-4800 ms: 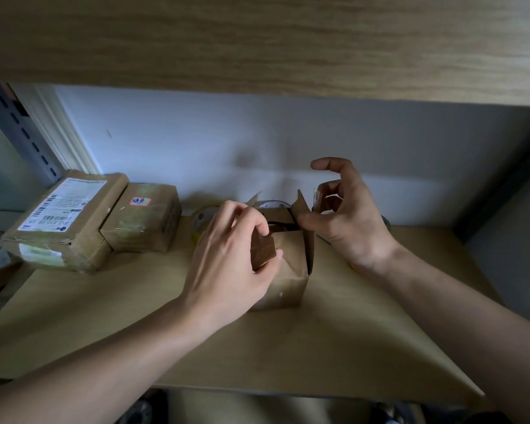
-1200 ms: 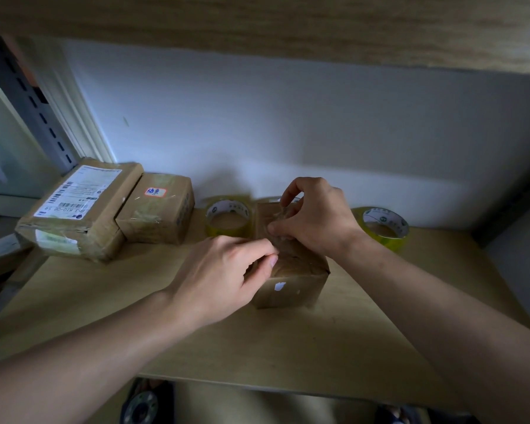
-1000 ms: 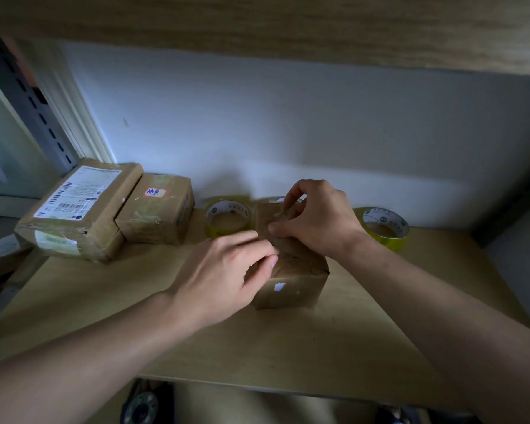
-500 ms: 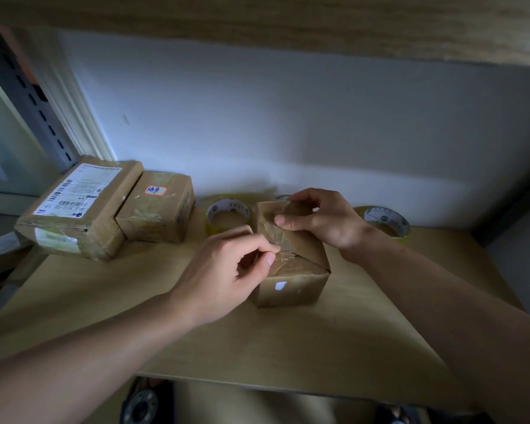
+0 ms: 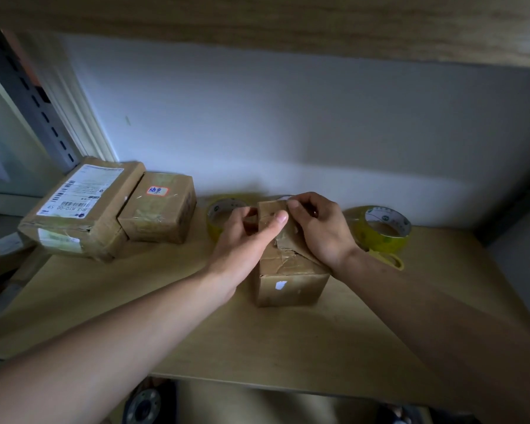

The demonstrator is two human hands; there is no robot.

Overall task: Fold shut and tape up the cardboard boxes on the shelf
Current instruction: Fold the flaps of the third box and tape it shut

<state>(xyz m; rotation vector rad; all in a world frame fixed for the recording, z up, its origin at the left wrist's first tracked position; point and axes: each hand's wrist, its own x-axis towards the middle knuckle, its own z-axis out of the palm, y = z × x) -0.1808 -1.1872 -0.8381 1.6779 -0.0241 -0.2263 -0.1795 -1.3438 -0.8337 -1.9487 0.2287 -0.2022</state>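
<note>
A small brown cardboard box (image 5: 289,287) stands in the middle of the wooden shelf (image 5: 288,347), its top flaps folded down and wrinkled with old tape. My left hand (image 5: 245,240) grips the box's upper left side, thumb lying across the top flap. My right hand (image 5: 318,228) rests on the right top flap, fingers curled and pinching the flap edge at the far side. One yellow tape roll (image 5: 222,214) lies behind my left hand. A second yellow roll (image 5: 383,229) sits to the right of my right hand.
Two taped parcels sit at the back left: a long one with a white shipping label (image 5: 80,209) and a smaller one with an orange sticker (image 5: 159,209). The white wall is close behind. An upper shelf board (image 5: 257,22) hangs overhead.
My left hand moved up from the box's near left corner and laid its thumb over the top flap. My right hand shifted right and now pinches the far flap edge.
</note>
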